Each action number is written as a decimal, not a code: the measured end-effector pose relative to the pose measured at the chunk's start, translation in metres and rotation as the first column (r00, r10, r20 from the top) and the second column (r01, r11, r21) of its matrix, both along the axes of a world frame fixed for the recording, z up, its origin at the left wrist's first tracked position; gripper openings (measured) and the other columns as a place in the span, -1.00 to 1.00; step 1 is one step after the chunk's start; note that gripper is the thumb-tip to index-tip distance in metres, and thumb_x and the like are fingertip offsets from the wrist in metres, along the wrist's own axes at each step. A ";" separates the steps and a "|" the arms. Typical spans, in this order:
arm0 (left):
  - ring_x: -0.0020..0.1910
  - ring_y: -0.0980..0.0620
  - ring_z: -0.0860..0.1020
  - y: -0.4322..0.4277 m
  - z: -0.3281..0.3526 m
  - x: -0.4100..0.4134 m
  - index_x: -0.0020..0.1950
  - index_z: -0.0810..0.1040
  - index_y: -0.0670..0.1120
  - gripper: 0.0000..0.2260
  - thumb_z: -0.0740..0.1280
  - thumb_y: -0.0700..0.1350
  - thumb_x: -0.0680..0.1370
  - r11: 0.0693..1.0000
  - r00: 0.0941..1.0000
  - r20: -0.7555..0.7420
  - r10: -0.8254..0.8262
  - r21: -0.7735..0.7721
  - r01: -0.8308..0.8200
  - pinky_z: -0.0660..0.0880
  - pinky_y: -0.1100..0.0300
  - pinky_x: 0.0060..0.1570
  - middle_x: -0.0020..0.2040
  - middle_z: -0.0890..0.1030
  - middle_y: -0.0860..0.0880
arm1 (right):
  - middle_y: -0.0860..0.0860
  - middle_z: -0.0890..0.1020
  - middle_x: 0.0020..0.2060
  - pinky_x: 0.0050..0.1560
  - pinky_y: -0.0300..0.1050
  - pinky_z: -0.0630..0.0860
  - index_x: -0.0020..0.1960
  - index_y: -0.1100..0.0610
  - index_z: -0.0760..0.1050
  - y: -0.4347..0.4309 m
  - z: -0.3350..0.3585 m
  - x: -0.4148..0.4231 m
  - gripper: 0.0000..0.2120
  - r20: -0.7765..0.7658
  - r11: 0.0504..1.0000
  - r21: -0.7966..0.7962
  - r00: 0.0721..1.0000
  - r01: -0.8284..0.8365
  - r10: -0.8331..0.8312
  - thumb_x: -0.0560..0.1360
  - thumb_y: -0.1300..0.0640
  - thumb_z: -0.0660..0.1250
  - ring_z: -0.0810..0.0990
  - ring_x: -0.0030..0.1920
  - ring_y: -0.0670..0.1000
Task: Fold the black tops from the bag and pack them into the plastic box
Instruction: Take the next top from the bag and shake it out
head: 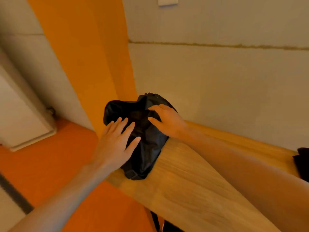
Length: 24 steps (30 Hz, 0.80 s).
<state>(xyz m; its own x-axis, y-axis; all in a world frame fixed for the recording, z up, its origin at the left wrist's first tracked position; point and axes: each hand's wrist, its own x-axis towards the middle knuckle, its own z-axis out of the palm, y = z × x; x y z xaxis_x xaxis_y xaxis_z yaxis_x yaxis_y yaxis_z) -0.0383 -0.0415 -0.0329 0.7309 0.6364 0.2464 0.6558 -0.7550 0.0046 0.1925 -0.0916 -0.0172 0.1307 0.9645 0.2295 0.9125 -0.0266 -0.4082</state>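
Head view.

1. Task's thing: one soft black fabric bag point(148, 153) lies on the far left corner of the light wooden table point(192, 178). Part of it overhangs the left edge. Its long axis runs near to far, from about 6 o'clock to 12 o'clock, and the crumpled end that is probably the mouth lies at the far end.
2. Left hand point(117, 141): rests on the bag's 8 o'clock side with the fingers straight and spread. It grips nothing.
3. Right hand point(167, 121): sits on the bag's 2 o'clock side. The fingers are lightly bent, the fingertips point(151, 118) touch the fabric near the far end, and no pinch is visible.
4. Governing relation: the bag lies directly between the two hands, both in contact. The right hand is nearer the presumed mouth, so it is better placed to reach in while the left steadies the body.
5. Count:
   - bags, one;
   - hands, two;
   - plastic boxes, none in view;
   - black tops, none identified with certainty.
   One piece of dark cloth point(302, 163) lies on the table at the 3 o'clock edge of the frame. Whether it is a top cannot be told.
6. Surroundings: orange floor point(50, 164) and an orange wall stripe point(87, 56).
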 end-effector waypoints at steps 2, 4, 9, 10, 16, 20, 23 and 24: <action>0.65 -0.03 0.05 0.003 -0.008 -0.008 0.65 0.23 0.02 -0.28 -0.21 0.38 0.64 1.000 1.000 0.012 0.012 -0.003 -0.012 -0.12 0.06 0.60 0.65 0.21 -0.04 | 0.06 0.54 0.25 0.16 0.09 0.54 0.48 0.03 0.40 0.017 -0.008 0.005 -0.57 0.084 1.000 -0.009 0.996 -0.021 0.022 0.65 -0.09 0.27 0.53 0.24 0.12; 0.66 -0.03 0.03 0.003 -0.012 -0.011 0.66 0.20 0.03 -0.29 -0.23 0.38 0.64 1.000 1.000 0.024 0.014 0.001 -0.014 -0.15 0.07 0.61 0.65 0.18 -0.04 | 0.09 0.55 0.18 0.10 0.10 0.54 0.40 0.08 0.49 0.024 -0.018 0.007 -0.62 0.208 0.987 0.152 0.978 -0.041 0.009 0.62 0.01 0.34 0.53 0.18 0.16; 0.65 -0.06 0.11 0.018 -0.012 -0.011 0.59 0.35 -0.05 -0.30 -0.15 0.35 0.68 0.994 0.998 0.004 0.060 0.094 -0.060 -0.07 -0.09 0.62 0.60 0.32 -0.08 | 0.08 0.62 0.02 -0.02 0.00 0.46 0.25 0.16 0.61 0.044 -0.012 -0.007 -0.72 0.364 0.867 0.329 0.898 -0.374 0.249 0.59 0.13 0.30 0.57 -0.01 0.10; 0.64 -0.08 0.12 0.020 -0.013 -0.010 0.56 0.40 -0.07 -0.30 -0.13 0.35 0.68 0.991 0.997 0.000 0.084 0.104 -0.083 -0.08 -0.13 0.62 0.58 0.36 -0.09 | 0.07 0.62 0.06 -0.01 -0.03 0.46 0.34 0.13 0.56 0.052 -0.006 -0.013 -0.67 0.338 0.902 0.200 0.891 -0.383 0.304 0.61 0.11 0.29 0.58 0.03 0.10; 0.64 -0.14 0.11 0.023 -0.028 -0.002 0.44 0.56 -0.08 -0.31 -0.08 0.35 0.68 0.976 0.985 0.051 0.167 0.131 -0.173 -0.10 -0.30 0.58 0.51 0.46 -0.11 | 0.11 0.47 0.30 0.02 0.01 0.55 0.51 0.08 0.33 0.104 0.000 -0.038 -0.45 0.380 0.974 -0.220 0.914 -0.058 0.140 0.59 -0.02 0.40 0.52 0.26 0.18; 0.65 -0.15 0.09 0.027 -0.031 0.001 0.46 0.53 -0.08 -0.30 -0.09 0.35 0.67 0.977 0.984 0.064 0.168 0.123 -0.175 -0.10 -0.28 0.59 0.52 0.44 -0.10 | 0.11 0.62 0.03 -0.10 -0.06 0.38 0.19 0.13 0.51 0.114 -0.002 -0.039 -0.78 0.430 0.971 -0.239 0.899 0.029 0.079 0.60 0.07 0.39 0.60 0.07 0.17; 0.65 -0.15 0.09 0.027 -0.031 0.001 0.45 0.54 -0.09 -0.30 -0.09 0.35 0.67 0.978 0.985 0.063 0.160 0.122 -0.167 -0.11 -0.27 0.59 0.52 0.44 -0.10 | 0.07 0.60 -0.21 -0.17 -0.05 0.38 -0.14 0.09 0.50 0.113 -0.009 -0.036 -0.82 0.395 0.988 -0.152 0.918 0.041 0.023 0.64 0.13 0.31 0.60 -0.15 0.14; 0.65 -0.15 0.09 0.027 -0.030 0.001 0.44 0.55 -0.09 -0.30 -0.10 0.35 0.68 0.979 0.985 0.064 0.159 0.122 -0.166 -0.11 -0.27 0.59 0.52 0.44 -0.10 | 0.06 0.60 -0.23 -0.17 -0.03 0.43 -0.17 0.09 0.50 0.112 -0.010 -0.035 -0.78 0.368 0.991 -0.131 0.930 0.039 0.012 0.65 0.09 0.30 0.60 -0.17 0.15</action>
